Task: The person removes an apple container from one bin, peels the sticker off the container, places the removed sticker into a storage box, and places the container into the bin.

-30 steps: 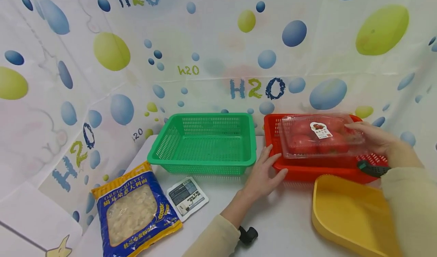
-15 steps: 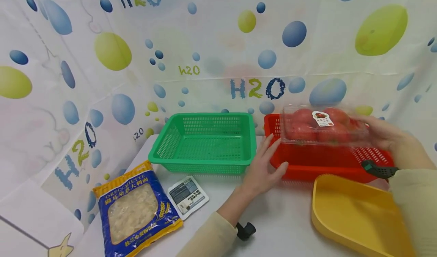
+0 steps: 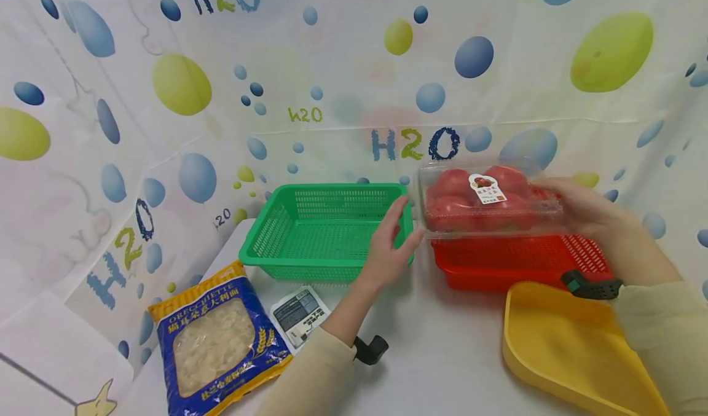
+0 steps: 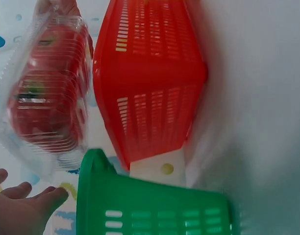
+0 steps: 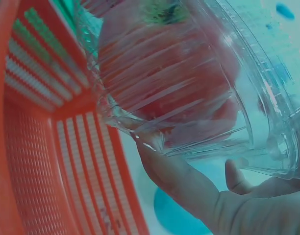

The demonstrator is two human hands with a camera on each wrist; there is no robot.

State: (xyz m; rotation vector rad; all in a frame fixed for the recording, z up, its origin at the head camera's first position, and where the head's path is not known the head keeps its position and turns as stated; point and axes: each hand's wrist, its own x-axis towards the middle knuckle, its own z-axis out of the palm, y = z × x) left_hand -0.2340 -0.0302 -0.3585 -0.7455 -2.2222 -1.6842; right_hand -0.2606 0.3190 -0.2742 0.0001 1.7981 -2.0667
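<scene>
My right hand [image 3: 586, 210] grips the right end of a clear plastic box of tomatoes [image 3: 481, 201], which carries a white label on its lid. The box hangs above the red basket [image 3: 498, 278], clear of its rim. In the right wrist view, thumb and fingers clasp the end of the tomato box [image 5: 174, 83]. My left hand [image 3: 387, 250] is held over the right rim of the green basket [image 3: 326, 262], fingers spread and holding nothing. The left wrist view shows its fingers just short of the tomato box [image 4: 47, 98], with a gap between them.
A yellow tray [image 3: 575, 342] stands in front of the red basket. At the left lie a blue and yellow bag of orecchiette pasta [image 3: 216, 342] and a small white packet with a dark label [image 3: 298, 314]. A patterned curtain [image 3: 332, 66] closes off the back.
The tomato box has risen out of the red basket in my right hand and moved left. My left hand has shifted left from the red basket's corner to the green basket's rim.
</scene>
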